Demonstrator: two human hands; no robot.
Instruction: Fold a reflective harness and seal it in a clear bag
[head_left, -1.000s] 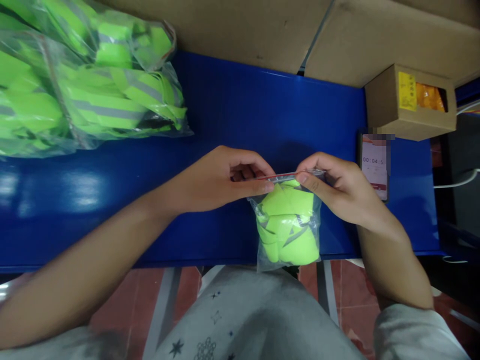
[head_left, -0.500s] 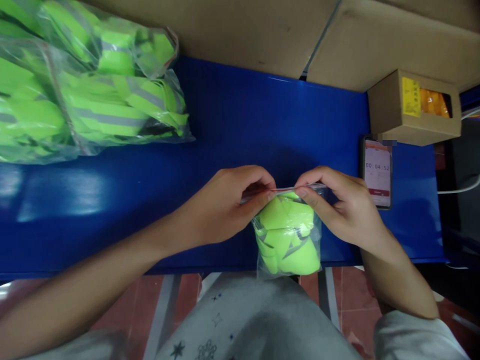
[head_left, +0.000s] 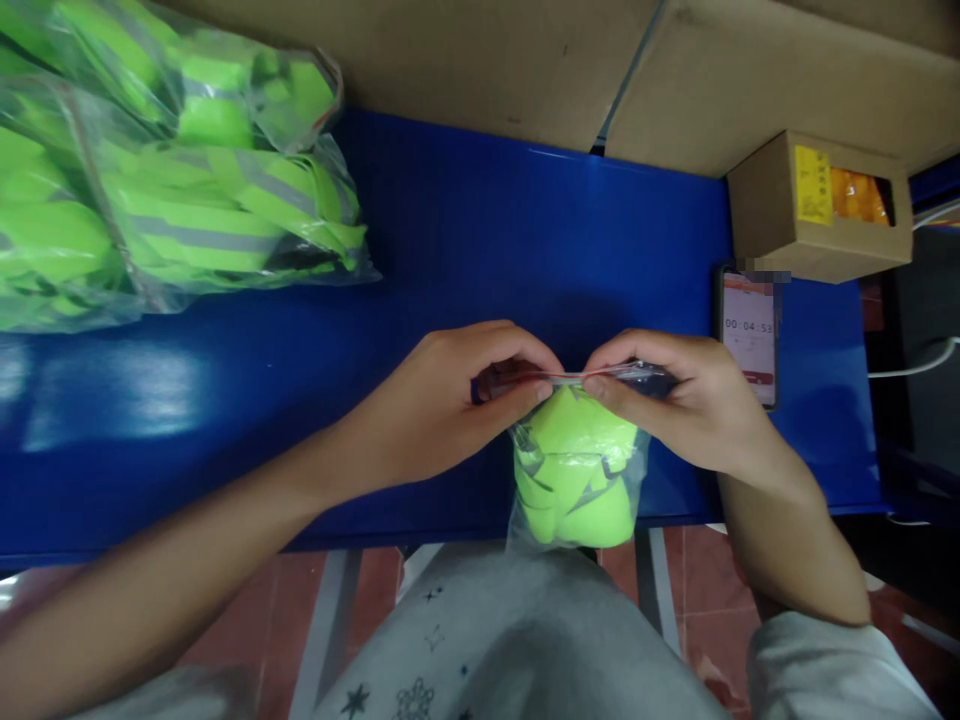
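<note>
A clear zip-lock bag hangs at the table's front edge, holding a folded fluorescent yellow-green item with grey strips. My left hand pinches the left part of its red-lined top edge between thumb and fingers. On the other side of the same edge, my right hand grips with thumb and forefinger. The two sets of fingertips are close together near the middle of the seal. Whether the seal is fully pressed together I cannot tell.
Several clear bags of fluorescent garments lie at the left of the blue table. On the right are a phone running a timer and a cardboard box with orange contents. Large cardboard borders the back.
My fingertips have drawn nearer each other along the bag's top edge, the right hand shifting a little left. The whole view has moved slightly. Both hands keep their pinch.
</note>
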